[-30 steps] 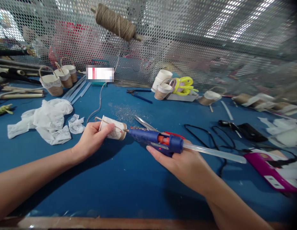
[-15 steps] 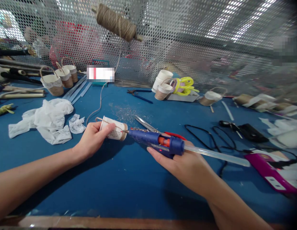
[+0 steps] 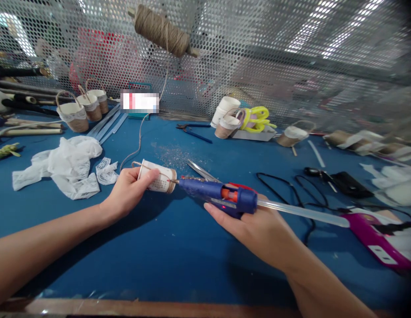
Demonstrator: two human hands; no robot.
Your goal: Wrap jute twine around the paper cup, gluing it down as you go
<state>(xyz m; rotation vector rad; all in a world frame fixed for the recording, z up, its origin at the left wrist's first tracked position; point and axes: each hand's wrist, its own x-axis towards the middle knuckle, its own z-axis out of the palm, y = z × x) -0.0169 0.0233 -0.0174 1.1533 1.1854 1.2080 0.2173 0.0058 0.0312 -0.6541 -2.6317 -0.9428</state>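
Note:
Lying on its side in my left hand [image 3: 131, 187] is a small white paper cup [image 3: 164, 176] with a brown rim band. My thumb presses a length of twine [image 3: 140, 137] along the cup's side; the twine runs up to a spool. A blue glue gun [image 3: 208, 190] is gripped by my right hand [image 3: 255, 229], its nozzle tip at the twine by the cup's brown end. From its back sticks a clear glue stick [image 3: 301, 213]. Scissors [image 3: 202, 171] with red handles lie behind the gun, partly hidden by it.
A twine spool [image 3: 161, 31] hangs on the perforated metal screen. Small handled cups [image 3: 74, 119] stand at back left, near white lace [image 3: 71, 163]. Pliers [image 3: 194, 131], a yellow-wrapped roll [image 3: 255, 118], black cord [image 3: 281, 187] and a purple power strip [image 3: 374, 240] lie farther back and right.
Hardly anything differs. The glue gun has tilted very slightly, its glue stick end shifting a little right; its nozzle stays at the cup.

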